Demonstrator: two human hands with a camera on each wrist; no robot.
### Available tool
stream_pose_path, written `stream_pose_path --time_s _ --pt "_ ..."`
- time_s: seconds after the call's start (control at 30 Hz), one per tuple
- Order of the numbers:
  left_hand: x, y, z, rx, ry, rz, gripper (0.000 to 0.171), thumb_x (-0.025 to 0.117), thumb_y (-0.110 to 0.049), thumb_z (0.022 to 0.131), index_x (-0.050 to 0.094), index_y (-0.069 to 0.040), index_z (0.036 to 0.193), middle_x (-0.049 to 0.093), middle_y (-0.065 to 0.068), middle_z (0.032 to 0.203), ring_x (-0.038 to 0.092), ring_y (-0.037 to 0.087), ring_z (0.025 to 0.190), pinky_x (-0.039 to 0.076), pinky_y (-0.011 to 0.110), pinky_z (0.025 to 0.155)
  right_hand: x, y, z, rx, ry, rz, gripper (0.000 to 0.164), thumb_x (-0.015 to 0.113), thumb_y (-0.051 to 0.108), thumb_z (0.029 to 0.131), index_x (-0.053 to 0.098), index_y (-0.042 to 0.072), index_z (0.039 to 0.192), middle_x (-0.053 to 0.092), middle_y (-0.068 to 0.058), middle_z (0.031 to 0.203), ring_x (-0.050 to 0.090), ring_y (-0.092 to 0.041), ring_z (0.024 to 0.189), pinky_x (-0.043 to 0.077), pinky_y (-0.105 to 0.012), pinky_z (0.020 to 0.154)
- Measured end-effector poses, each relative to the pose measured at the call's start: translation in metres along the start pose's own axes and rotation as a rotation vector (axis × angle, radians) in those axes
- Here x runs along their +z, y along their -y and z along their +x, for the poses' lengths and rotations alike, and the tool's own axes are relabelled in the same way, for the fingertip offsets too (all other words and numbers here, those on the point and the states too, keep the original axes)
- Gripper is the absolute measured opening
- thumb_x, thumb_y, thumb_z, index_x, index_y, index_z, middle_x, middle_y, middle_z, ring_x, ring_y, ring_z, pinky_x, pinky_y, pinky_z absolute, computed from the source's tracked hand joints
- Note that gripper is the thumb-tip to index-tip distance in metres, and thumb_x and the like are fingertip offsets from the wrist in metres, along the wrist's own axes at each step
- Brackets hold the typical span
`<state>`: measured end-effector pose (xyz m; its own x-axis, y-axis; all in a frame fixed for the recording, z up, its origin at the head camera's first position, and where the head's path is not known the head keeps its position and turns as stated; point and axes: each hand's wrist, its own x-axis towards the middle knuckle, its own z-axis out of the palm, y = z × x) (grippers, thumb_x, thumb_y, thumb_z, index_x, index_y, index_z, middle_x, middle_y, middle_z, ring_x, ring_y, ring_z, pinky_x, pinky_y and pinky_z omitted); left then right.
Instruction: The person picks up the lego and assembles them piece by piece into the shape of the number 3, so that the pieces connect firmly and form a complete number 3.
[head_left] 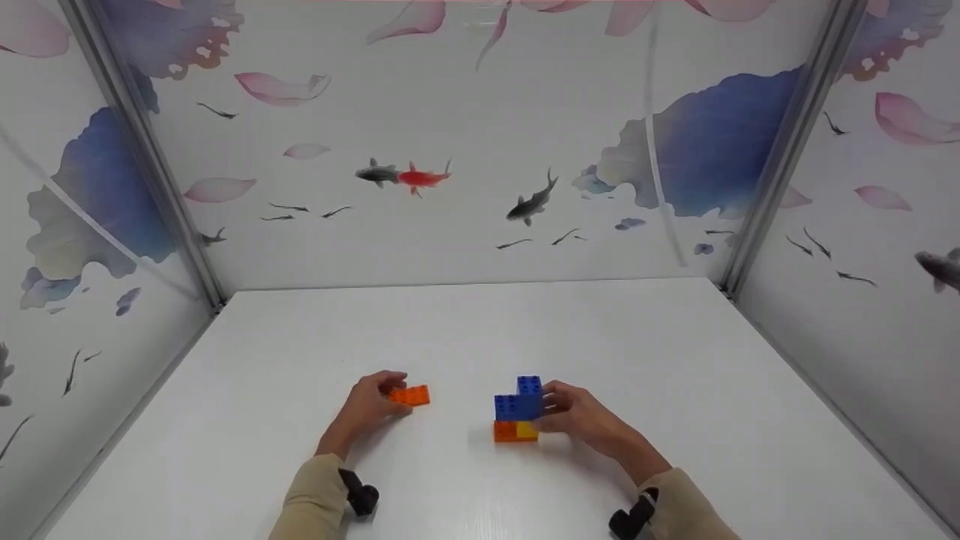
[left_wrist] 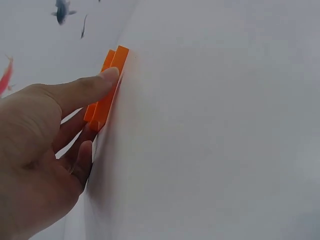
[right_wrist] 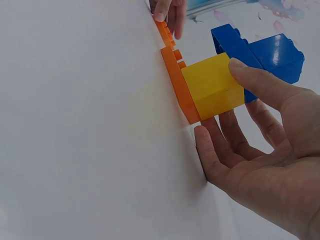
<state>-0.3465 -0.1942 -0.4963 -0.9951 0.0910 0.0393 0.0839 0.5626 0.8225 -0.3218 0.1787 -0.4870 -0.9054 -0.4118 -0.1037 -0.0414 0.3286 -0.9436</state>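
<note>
My left hand (head_left: 370,399) pinches a flat orange toy brick (head_left: 417,395) with studs, low over the table. In the left wrist view the thumb lies along one side of that orange brick (left_wrist: 111,85), the fingers on the other. To the right, my right hand (head_left: 581,414) grips a small brick stack from its right side. The stack has a flat orange brick (right_wrist: 177,87) at the bottom, a yellow brick (right_wrist: 212,87) on it, then a wide blue brick (right_wrist: 239,52) and another blue brick (right_wrist: 277,55) on top. The right thumb touches the yellow brick near the blue one.
The white table (head_left: 465,330) stretches between both hands and behind them. White panels with painted fish and petals (head_left: 465,225) enclose it at the back and sides, with metal posts (head_left: 150,157) at the corners.
</note>
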Motion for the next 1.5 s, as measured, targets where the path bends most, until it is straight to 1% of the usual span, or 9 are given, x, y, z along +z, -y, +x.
stream_pose_path --time_s 0.13,0.27,0.53,0.63,0.77,0.87,1.0,1.27,1.5 --pt "-0.001 -0.002 -0.001 -0.016 -0.021 0.032 0.044 0.078 -0.001 0.083 0.067 -0.004 0.125 0.070 0.010 0.117 0.062 0.022 0.105 0.051 0.044 0.102 0.001 0.002 0.000 0.005 -0.003 -0.009 0.045 0.077 0.025 0.088 0.059 0.013 0.127 0.064 -0.011 0.131 0.061 -0.025 0.119 0.052 -0.044 0.105" --pt "-0.003 -0.005 -0.002 -0.012 -0.019 0.067 0.039 0.078 -0.002 0.083 0.069 -0.003 0.121 0.070 0.010 0.116 0.062 0.022 0.102 0.052 0.044 0.101 0.000 0.002 0.000 0.009 -0.007 -0.004 0.045 0.077 0.025 0.088 0.059 0.013 0.127 0.064 -0.011 0.132 0.060 -0.025 0.121 0.051 -0.045 0.106" --pt "-0.002 -0.015 -0.003 -0.019 -0.029 0.014 0.041 0.077 -0.006 0.086 0.067 -0.004 0.126 0.068 0.011 0.117 0.061 0.023 0.102 0.055 0.039 0.094 0.000 0.001 -0.001 0.003 0.004 0.005 0.043 0.077 0.026 0.088 0.059 0.012 0.124 0.063 -0.011 0.131 0.060 -0.025 0.120 0.051 -0.045 0.107" --pt "0.001 -0.024 -0.004 -0.005 -0.038 0.010 0.041 0.077 -0.010 0.087 0.067 -0.004 0.126 0.067 0.012 0.118 0.061 0.024 0.103 0.057 0.037 0.092 0.000 -0.001 -0.001 0.004 0.007 0.008 0.044 0.077 0.026 0.087 0.059 0.012 0.125 0.063 -0.011 0.131 0.060 -0.025 0.120 0.049 -0.046 0.108" --pt "0.004 -0.043 -0.004 0.013 -0.037 0.024 0.042 0.076 -0.015 0.089 0.066 -0.007 0.128 0.067 0.012 0.120 0.062 0.023 0.100 0.058 0.035 0.091 0.000 -0.001 -0.001 0.008 0.009 0.011 0.045 0.078 0.026 0.087 0.059 0.012 0.125 0.063 -0.011 0.131 0.060 -0.025 0.120 0.049 -0.047 0.108" --pt "0.007 -0.058 -0.005 0.028 -0.023 -0.016 0.042 0.076 -0.017 0.089 0.066 -0.010 0.129 0.067 0.011 0.121 0.062 0.022 0.099 0.060 0.032 0.086 0.000 -0.001 -0.001 0.007 0.011 0.016 0.045 0.077 0.026 0.088 0.059 0.012 0.126 0.063 -0.011 0.130 0.060 -0.025 0.119 0.051 -0.044 0.106" --pt "0.012 -0.076 -0.008 0.092 -0.009 -0.076 0.041 0.076 -0.018 0.090 0.066 -0.011 0.129 0.067 0.011 0.121 0.064 0.023 0.101 0.061 0.030 0.081 0.000 -0.001 -0.001 -0.002 0.020 0.022 0.045 0.076 0.024 0.088 0.058 0.011 0.128 0.063 -0.012 0.131 0.060 -0.025 0.119 0.052 -0.042 0.104" --pt "0.028 -0.102 -0.016 0.238 -0.010 -0.119 0.040 0.075 -0.024 0.091 0.066 -0.014 0.129 0.068 0.008 0.122 0.062 0.023 0.106 0.058 0.032 0.087 0.000 0.001 0.000 0.013 0.011 0.002 0.047 0.076 0.025 0.089 0.058 0.013 0.130 0.063 -0.011 0.132 0.059 -0.026 0.121 0.049 -0.048 0.108" --pt "0.039 -0.117 -0.020 0.291 -0.003 -0.183 0.042 0.074 -0.028 0.091 0.066 -0.012 0.129 0.068 0.009 0.121 0.060 0.023 0.108 0.055 0.031 0.089 0.000 0.000 0.000 0.010 0.009 0.004 0.046 0.076 0.025 0.089 0.058 0.013 0.129 0.063 -0.011 0.131 0.059 -0.026 0.121 0.050 -0.047 0.107"
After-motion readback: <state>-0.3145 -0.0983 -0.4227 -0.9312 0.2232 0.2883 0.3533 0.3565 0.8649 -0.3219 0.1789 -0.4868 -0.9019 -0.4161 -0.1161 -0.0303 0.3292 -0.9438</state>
